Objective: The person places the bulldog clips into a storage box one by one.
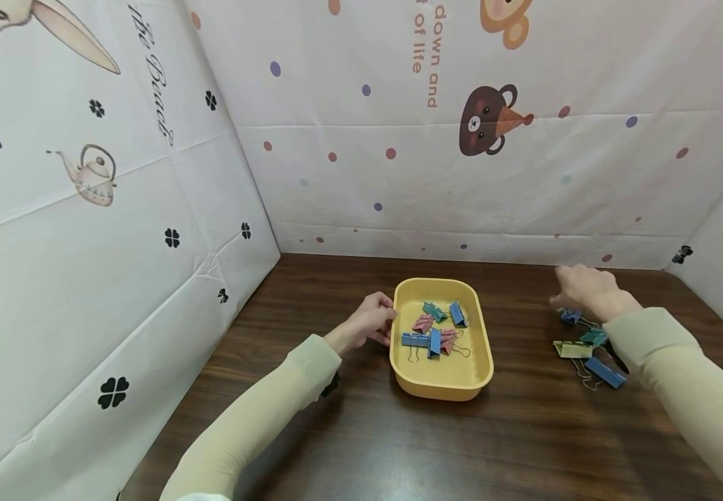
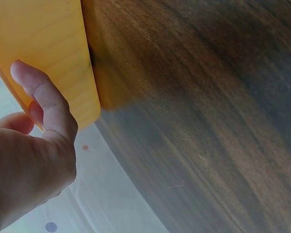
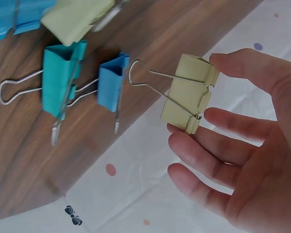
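My left hand pinches the left rim of a yellow plastic tray, one digit lying along its outer wall in the left wrist view. Inside the tray lie several binder clips: a teal clip, blue ones such as this blue clip, and pink ones including a pink clip. Over on the right, my right hand holds a pale yellow binder clip between thumb and fingertips, its wire handle pointing away from the palm. The head view hides this clip behind the hand.
Below the right hand, a loose group of binder clips lies on the dark wooden table: a yellow-green clip, a large blue clip, a teal clip and a small blue clip. Printed white sheeting walls the table's back and sides.
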A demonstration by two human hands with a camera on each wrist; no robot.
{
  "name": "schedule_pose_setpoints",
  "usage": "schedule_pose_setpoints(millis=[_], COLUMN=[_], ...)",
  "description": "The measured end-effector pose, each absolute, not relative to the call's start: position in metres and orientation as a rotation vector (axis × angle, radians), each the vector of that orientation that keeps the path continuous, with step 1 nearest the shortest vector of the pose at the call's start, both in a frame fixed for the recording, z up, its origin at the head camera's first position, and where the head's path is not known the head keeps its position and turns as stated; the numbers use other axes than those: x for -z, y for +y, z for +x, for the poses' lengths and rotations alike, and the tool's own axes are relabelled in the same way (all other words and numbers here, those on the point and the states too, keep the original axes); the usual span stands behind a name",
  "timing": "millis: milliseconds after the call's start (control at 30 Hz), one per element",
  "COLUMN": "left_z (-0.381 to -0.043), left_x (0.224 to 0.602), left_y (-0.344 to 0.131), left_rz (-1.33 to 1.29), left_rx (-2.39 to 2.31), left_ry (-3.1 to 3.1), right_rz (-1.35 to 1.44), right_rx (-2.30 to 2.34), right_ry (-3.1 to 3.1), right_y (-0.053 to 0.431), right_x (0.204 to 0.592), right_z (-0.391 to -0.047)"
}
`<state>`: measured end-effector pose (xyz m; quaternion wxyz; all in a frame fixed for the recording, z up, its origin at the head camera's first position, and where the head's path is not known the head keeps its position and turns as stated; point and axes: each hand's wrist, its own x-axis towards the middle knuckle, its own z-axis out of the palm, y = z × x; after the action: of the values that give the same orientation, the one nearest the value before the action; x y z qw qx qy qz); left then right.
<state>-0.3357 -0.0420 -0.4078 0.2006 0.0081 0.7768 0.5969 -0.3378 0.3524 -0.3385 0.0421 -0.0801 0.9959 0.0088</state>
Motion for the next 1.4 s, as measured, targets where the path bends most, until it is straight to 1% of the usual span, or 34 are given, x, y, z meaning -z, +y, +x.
schedule_pose_setpoints(millis=[433, 933, 1400], left_z=[-0.334, -0.334, -0.334], left_x=[0.407, 0.408, 0.407], left_y=[-0.043, -0.044, -0.043], left_rz=[0.06, 0.067, 0.066], left_rx=[-1.693, -1.697, -1.692], left_ry=[2.15, 2.145, 2.148], right_rz=[-0.325, -0.423, -0.536], right_rx=[0.178, 0.214, 0.298], right_ry=[3.041, 3.069, 3.119], right_y=[0.32, 0.281, 0.254], right_x=[0.321, 0.306, 0.303], right_z=[-0.339, -0.339, -0.339])
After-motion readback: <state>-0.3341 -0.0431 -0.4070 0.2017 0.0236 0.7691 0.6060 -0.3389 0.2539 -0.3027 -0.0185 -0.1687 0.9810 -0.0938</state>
